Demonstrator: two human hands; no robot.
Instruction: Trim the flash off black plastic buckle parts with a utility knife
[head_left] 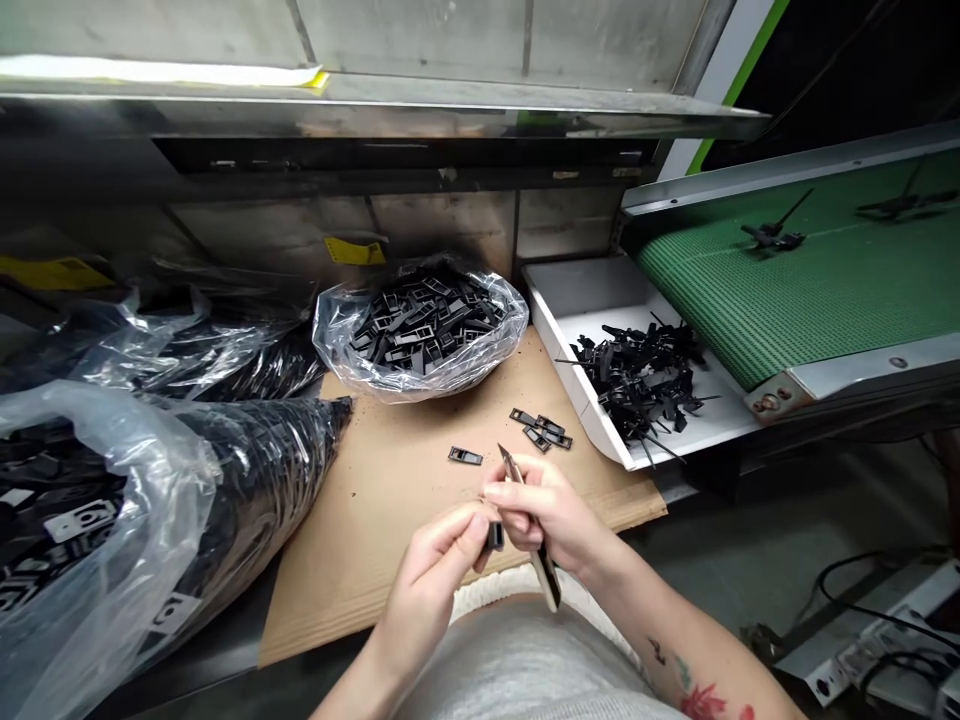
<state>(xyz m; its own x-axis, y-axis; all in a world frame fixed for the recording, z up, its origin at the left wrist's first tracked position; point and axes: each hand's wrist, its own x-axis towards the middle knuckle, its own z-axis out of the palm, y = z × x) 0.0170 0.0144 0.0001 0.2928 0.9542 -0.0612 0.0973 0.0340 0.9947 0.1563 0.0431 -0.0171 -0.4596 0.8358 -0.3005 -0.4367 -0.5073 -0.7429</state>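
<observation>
Pinched in the fingers of my left hand point(446, 555) is a small black plastic part point(494, 537), partly hidden by the fingertips. My right hand point(536, 500) is closed around a utility knife point(546, 578), its pointed blade tip aimed up and away from me. The two hands are close together over the near edge of a cardboard sheet point(360, 540). Just beyond them lies a single black plastic clip point(466, 456). A little farther to the right, several similar clips point(541, 430) form a small cluster on the cardboard.
An open plastic bag point(337, 345) full of black clips stands behind the cardboard. Larger bags of black parts point(247, 480) fill the left. At right, a white tray point(600, 425) holds black sprue pieces below a green conveyor belt point(825, 290). A metal shelf point(450, 115) crosses the back.
</observation>
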